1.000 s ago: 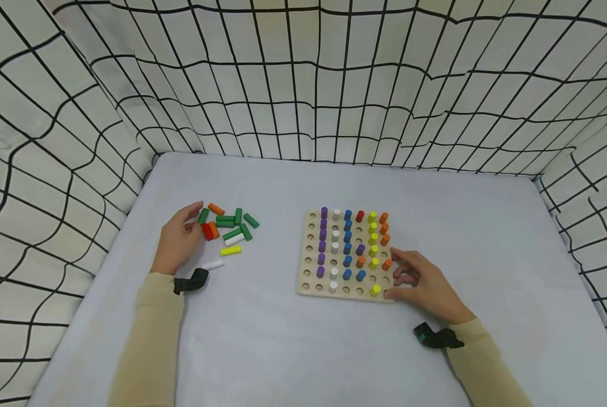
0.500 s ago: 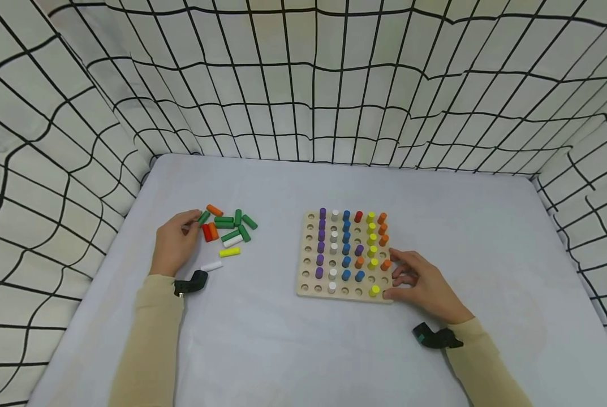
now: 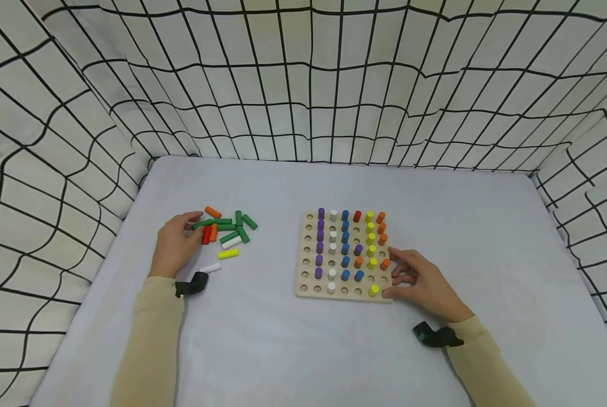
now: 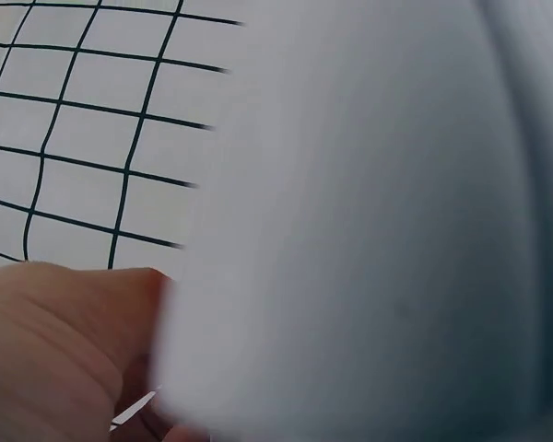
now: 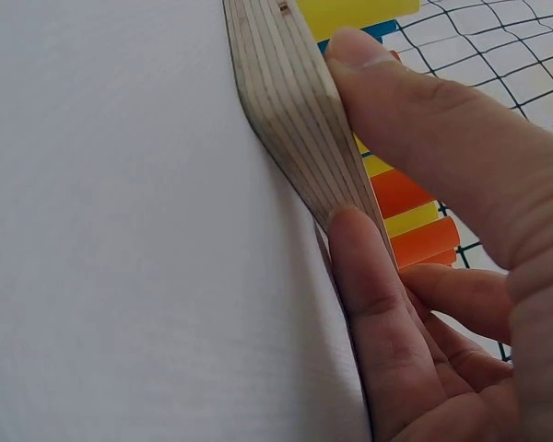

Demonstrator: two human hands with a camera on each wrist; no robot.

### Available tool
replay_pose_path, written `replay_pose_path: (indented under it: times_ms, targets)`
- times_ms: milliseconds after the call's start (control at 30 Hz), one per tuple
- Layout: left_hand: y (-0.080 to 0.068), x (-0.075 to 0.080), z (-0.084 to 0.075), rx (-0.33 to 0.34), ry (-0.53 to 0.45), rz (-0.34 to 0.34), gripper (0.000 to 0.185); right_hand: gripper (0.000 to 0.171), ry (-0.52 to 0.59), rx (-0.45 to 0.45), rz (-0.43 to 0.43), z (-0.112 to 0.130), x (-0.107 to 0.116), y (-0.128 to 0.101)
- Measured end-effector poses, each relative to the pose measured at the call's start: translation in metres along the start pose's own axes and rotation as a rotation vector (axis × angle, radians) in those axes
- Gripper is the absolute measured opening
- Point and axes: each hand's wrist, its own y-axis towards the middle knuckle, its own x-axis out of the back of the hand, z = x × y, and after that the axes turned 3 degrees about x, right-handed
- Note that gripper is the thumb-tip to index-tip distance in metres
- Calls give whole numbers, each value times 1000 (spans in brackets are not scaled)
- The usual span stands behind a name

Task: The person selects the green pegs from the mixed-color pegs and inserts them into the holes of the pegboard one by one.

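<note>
My left hand is at the loose pegs on the left, with a green peg between its thumb and index finger. In the left wrist view, a pale blurred shape covers most of the picture; part of the left hand shows, but the peg does not. My right hand grips the near right corner of a wooden pegboard. Up close in the right wrist view, its thumb lies on the board's top and a finger presses the layered edge. Purple, white, blue, red, yellow and orange pegs stand in the board.
Beside the left hand lie several green pegs, red and orange ones, a yellow peg and white pegs. White cloth covers the table. Black netting over pale walls encloses its back and sides.
The green peg at my left fingertips has turned from steeply slanted to nearly level, now pointing toward the other green pegs. The right hand stays on the board's corner.
</note>
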Motion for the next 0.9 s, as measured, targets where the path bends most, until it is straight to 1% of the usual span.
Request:
replay_pose_path:
  times_ms: [67,167,333,533,733,900]
  targets:
    - [0,0,0,-14,-2,0,40,96,2,-5,0,0,0,0]
    - [1,-1,-1,-14,5,-7,39,96,3,-13,2,1,0,0]
    - [2,-2,-3,5,25,-12,45,96,-13,-17,2,1,0,0]
    - [2,-2,-3,16,35,-25,48,96,-6,-11,-4,2,0,0]
    - [1,-1,-2,37,21,-57,47,94,-28,6,-13,2,-1,0]
    - [0,0,-5,57,7,-67,45,94,-23,-6,-11,3,0,-1]
